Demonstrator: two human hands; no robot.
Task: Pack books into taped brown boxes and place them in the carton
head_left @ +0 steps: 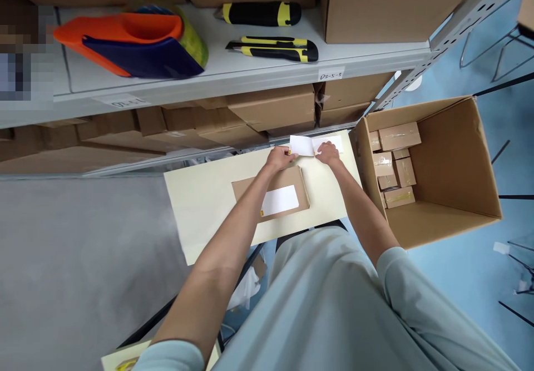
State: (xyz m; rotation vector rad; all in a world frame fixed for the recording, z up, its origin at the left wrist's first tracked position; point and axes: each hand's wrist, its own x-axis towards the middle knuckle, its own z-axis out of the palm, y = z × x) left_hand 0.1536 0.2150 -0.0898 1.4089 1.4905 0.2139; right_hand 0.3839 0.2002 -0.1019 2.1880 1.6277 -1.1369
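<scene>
Remotely, my left hand pinches white labels, one o'clock from the carton; right hand, grip unclear, probably steadies them.

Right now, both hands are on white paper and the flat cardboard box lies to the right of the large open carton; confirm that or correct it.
Wrong side: the head view shows the flat cardboard box to the left of the large open carton. The left hand and right hand are indeed on white paper.
</scene>
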